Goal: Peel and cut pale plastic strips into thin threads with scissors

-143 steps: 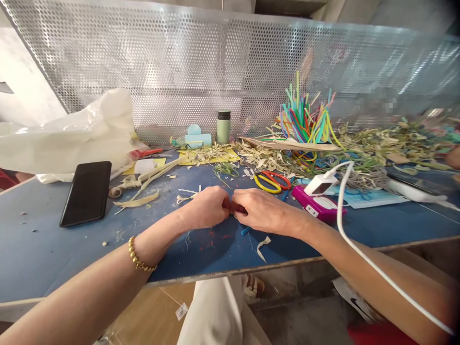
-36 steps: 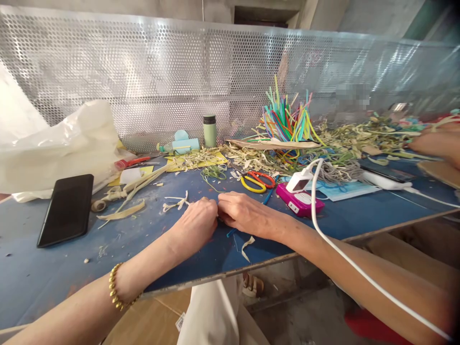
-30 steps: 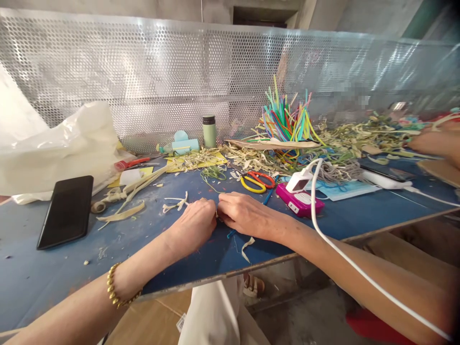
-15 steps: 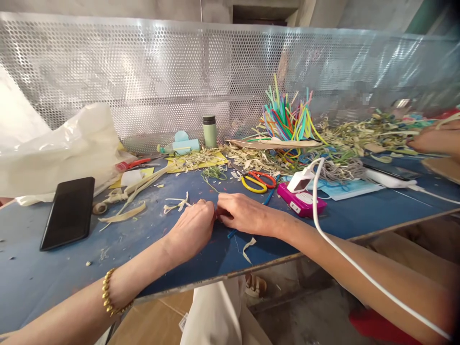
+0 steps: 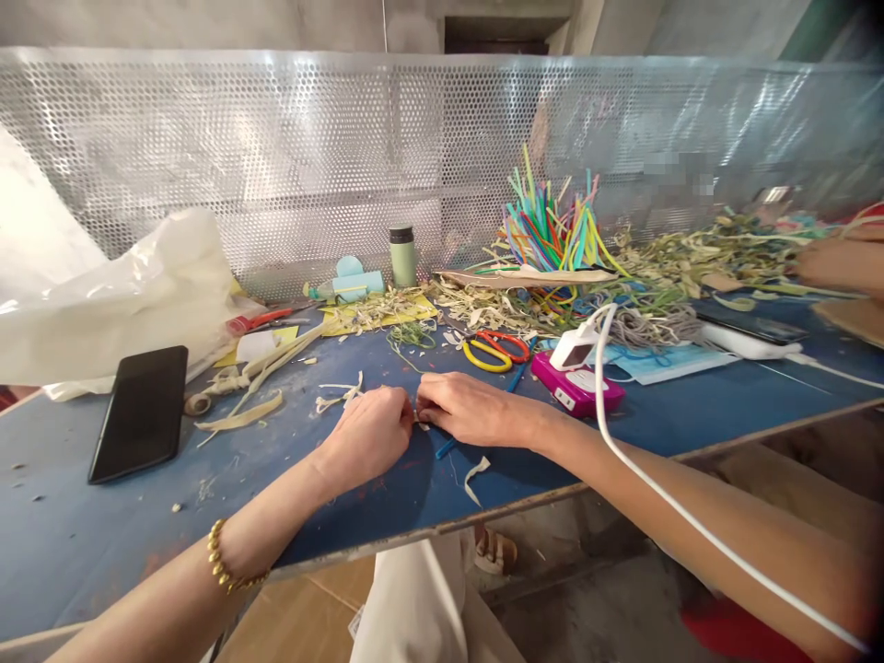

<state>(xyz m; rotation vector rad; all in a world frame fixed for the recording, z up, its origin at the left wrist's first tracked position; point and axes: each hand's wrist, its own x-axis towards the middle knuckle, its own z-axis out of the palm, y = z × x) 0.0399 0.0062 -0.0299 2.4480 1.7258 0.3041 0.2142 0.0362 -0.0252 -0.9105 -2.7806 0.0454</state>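
My left hand (image 5: pixel 377 425) and my right hand (image 5: pixel 473 407) meet over the blue table (image 5: pixel 373 525), both with closed, pinching fingers. A small pale bit (image 5: pixel 421 424) shows between the fingertips; the fingers hide most of whatever they hold. A blue stick (image 5: pixel 446 449) lies on the table under my right hand, sticking out on both sides. Left of my left hand lies a knotted pale strip (image 5: pixel 340 394). A curled pale scrap (image 5: pixel 476 477) rests near the front edge. Scissors (image 5: pixel 495 350) with yellow and orange handles lie just beyond my right hand.
A white cable (image 5: pixel 639 460) runs over my right forearm from a magenta power strip (image 5: pixel 578 387). A black phone (image 5: pixel 139 414) lies at left, before a plastic bag (image 5: pixel 131 299). Colourful sticks (image 5: pixel 552 230) and dried strips are heaped behind. Another person's hand (image 5: pixel 839 262) is at far right.
My hands stay together in nearly the same spot, with the fingers slightly shifted. A pale bit now shows at the fingertips. The view has tilted slightly.
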